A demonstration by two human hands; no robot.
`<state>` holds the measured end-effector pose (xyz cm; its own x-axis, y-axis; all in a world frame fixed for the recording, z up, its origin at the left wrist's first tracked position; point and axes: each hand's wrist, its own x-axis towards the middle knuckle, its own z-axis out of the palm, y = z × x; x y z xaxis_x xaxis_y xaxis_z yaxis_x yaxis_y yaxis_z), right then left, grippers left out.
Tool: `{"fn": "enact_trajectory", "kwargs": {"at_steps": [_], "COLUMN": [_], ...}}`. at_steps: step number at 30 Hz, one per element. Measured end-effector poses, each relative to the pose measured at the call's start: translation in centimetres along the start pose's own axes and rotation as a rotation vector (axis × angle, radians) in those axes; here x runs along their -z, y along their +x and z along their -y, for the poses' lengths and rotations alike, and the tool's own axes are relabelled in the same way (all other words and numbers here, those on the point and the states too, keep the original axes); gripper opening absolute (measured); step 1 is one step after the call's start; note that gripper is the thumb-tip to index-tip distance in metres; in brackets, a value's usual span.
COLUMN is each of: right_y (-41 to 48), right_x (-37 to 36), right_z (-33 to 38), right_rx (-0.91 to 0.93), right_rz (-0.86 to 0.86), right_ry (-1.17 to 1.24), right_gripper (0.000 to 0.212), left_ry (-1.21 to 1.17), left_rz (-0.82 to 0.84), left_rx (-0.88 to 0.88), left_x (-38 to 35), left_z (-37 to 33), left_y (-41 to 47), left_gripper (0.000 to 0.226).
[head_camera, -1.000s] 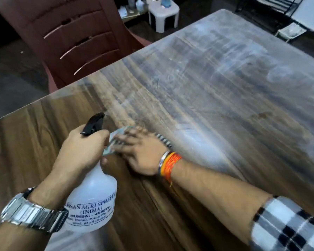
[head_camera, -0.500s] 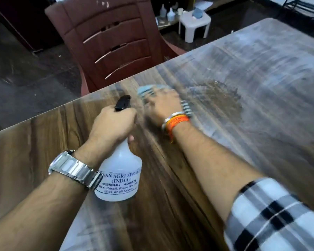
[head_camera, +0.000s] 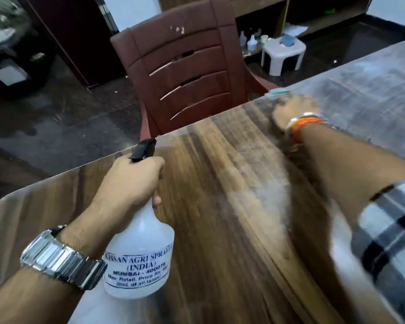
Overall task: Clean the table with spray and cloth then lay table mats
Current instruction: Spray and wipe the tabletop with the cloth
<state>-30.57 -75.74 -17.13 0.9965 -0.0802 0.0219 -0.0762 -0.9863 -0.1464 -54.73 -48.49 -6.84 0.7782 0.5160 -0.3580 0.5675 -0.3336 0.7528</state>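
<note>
White spray bottle [head_camera: 138, 258] stands on the desk [head_camera: 220, 230], my left hand [head_camera: 129, 183] clamped round its neck; beyond the bottle, my right hand [head_camera: 295, 111] presses the cloth [head_camera: 277, 91], grip blurred.

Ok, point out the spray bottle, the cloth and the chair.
spray bottle [head_camera: 138, 244]: head view, white body above the label.
cloth [head_camera: 277, 92]: head view, blue edge beyond the right hand's fingers.
chair [head_camera: 185, 73]: head view, slatted backrest.

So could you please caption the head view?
Left hand holds spray bottle; right hand wipes table with cloth.
</note>
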Motion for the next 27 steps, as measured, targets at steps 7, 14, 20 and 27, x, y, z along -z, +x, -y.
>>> {"fn": "enact_trajectory", "kwargs": {"at_steps": [7, 14, 20, 27], "right_y": [-3.1, -17.8, -11.2, -10.0], "right_x": [0.0, -0.5, -1.4, 0.9], "right_z": [5.6, 21.2, 11.9, -5.3], "right_rx": [-0.022, 0.813, 0.728, -0.129], "right_rz": [0.018, 0.27, 0.055, 0.028], "right_ry": [0.039, 0.243, 0.094, 0.032], "right_gripper": [0.053, 0.052, 0.049, 0.049], "left_ry": [0.043, 0.029, 0.038, 0.083], "left_rz": [-0.007, -0.063, -0.015, 0.097], "left_rx": [-0.032, -0.04, -0.033, -0.036], "left_x": [0.7, 1.0, 1.9, 2.0], "left_z": [-0.5, -0.9, -0.3, 1.7], "left_y": [-0.5, -1.3, -3.0, -6.3], "left_gripper": [0.013, 0.016, 0.013, 0.012]}}
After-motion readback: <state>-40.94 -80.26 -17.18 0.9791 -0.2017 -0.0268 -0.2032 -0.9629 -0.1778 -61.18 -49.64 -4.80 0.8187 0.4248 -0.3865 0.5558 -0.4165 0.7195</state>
